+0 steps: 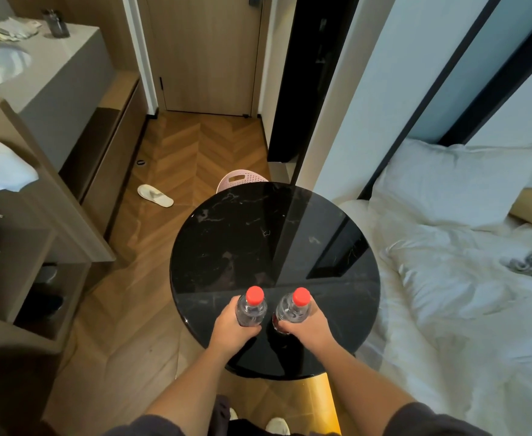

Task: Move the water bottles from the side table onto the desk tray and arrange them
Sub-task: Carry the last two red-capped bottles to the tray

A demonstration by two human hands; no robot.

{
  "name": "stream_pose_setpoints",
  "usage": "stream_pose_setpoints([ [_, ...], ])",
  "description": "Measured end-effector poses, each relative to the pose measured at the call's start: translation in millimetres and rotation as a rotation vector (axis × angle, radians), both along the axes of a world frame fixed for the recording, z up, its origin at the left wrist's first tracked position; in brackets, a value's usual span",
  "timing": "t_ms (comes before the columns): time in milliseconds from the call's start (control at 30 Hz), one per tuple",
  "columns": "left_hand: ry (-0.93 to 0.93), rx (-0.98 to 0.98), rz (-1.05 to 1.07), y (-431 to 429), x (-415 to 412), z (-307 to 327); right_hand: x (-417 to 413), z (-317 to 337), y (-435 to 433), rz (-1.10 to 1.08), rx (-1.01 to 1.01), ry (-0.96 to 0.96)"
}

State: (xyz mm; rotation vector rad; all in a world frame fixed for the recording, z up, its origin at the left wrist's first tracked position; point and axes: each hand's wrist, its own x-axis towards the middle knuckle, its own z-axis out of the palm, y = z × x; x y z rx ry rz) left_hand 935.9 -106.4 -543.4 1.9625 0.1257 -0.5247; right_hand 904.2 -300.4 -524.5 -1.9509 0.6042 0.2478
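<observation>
Both grips are closed, each around one bottle: the left hand (231,325) wraps the left bottle (251,309) low on its body, and the right hand (305,325) wraps the right bottle (291,308) the same way, thumbs toward each other. Holding them low leaves the red caps clear and both bottles stand upright, the right one leaning slightly left, which suits a carry in one trip. They are side by side, apart, over the near edge of the round black tabletop (258,240); whether their bases touch it or are just lifted I cannot tell, since the hands hide them. Nothing else shows on the glossy top, so these look like the only bottles to move. No tray is visible from this angle; it probably lies out of view, so the person would have to turn before setting them down. A pink basket (241,180) sits beyond the far rim, a bed (447,278) lies right, and a slipper (155,196) rests on the floor at far left.
</observation>
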Motion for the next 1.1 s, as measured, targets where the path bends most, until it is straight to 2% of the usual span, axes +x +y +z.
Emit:
stream_pose_setpoints([
  [133,0.001,-0.032,0.027,7,1,2,2,6,-4,-0.061,0.036,-0.033],
  [300,-0.066,-0.075,0.016,16,13,26,26,44,-14,-0.100,0.100,-0.207],
  [500,-0.184,-0.136,-0.017,21,32,70,56,101,-12,-0.120,0.404,-0.380],
  [767,-0.269,-0.145,0.031,25,35,107,86,114,12,-0.147,0.937,-0.265],
  [933,-0.308,-0.121,0.159,35,25,116,104,119,24,-0.035,0.898,-0.268],
  [1100,-0.340,-0.111,0.383,42,11,123,121,126,38,0.161,0.852,-0.259],
])
